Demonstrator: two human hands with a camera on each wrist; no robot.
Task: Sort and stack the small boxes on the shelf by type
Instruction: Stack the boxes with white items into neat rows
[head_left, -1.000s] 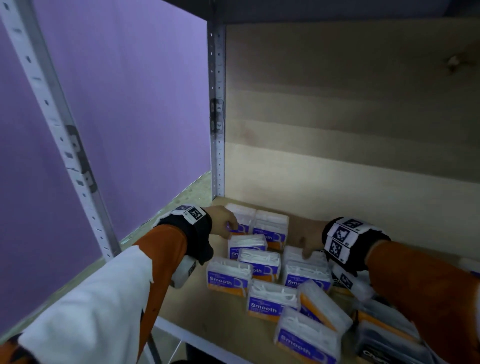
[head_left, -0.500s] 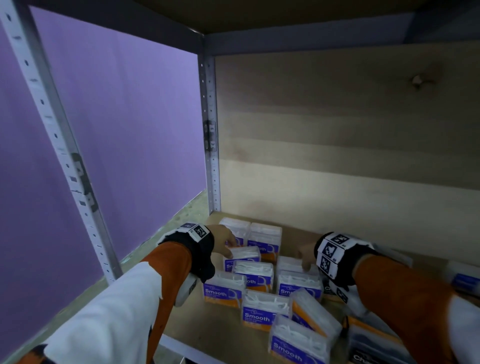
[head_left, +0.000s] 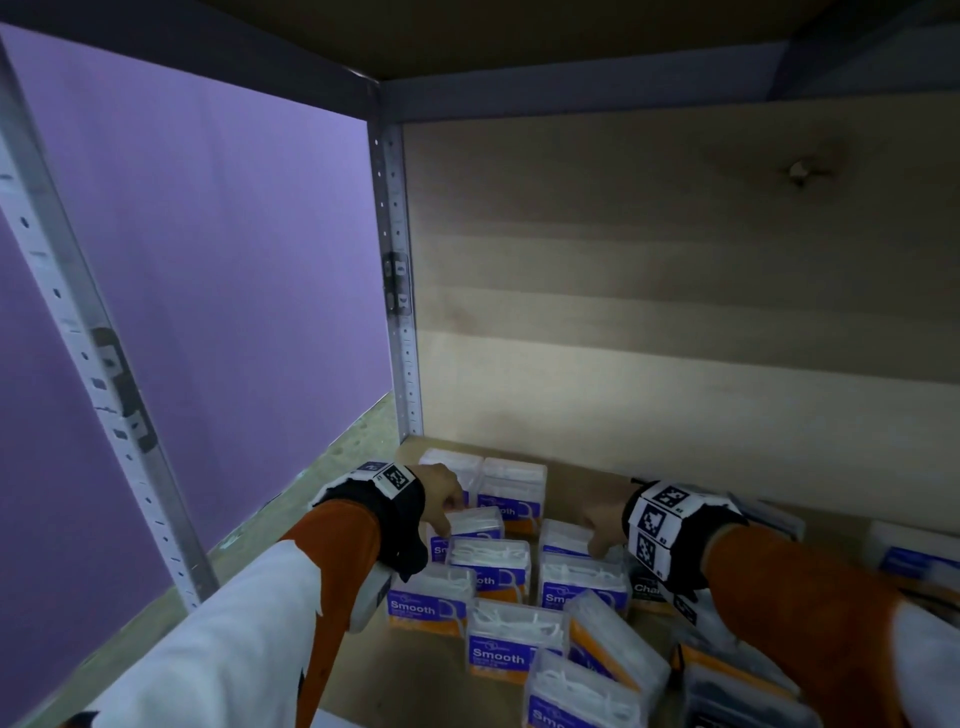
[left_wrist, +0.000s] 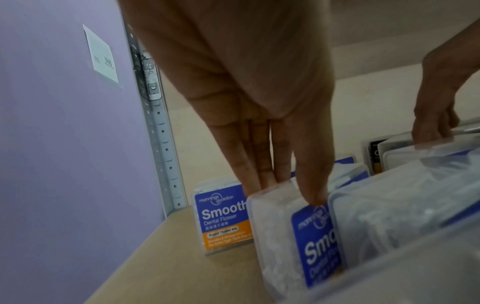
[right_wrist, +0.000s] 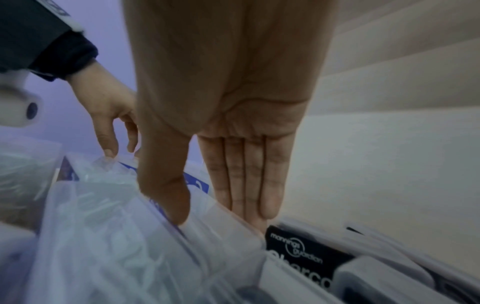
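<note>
Several clear floss boxes with blue and orange "Smooth" labels stand crowded on the wooden shelf (head_left: 395, 670). My left hand (head_left: 448, 512) (left_wrist: 288, 191) pinches the top of one Smooth box (head_left: 475, 522) (left_wrist: 280, 226) in the second row, thumb on its front and fingers behind it. My right hand (head_left: 597, 535) (right_wrist: 221, 220) pinches another Smooth box (head_left: 563, 540) (right_wrist: 213, 232) the same way, a little to the right. A black-labelled charcoal box (head_left: 647, 590) (right_wrist: 298, 246) stands just right of that hand.
Two Smooth boxes (head_left: 511, 483) stand at the back left corner against the wooden back panel (head_left: 675, 312). A metal upright (head_left: 400, 312) marks that corner, with a purple wall (head_left: 208, 260) to the left. More boxes (head_left: 909, 561) lie at the far right.
My left hand has come back from the back-row box to the top of a second-row box. The right hand has stayed on its box. The head view has tilted upward.
</note>
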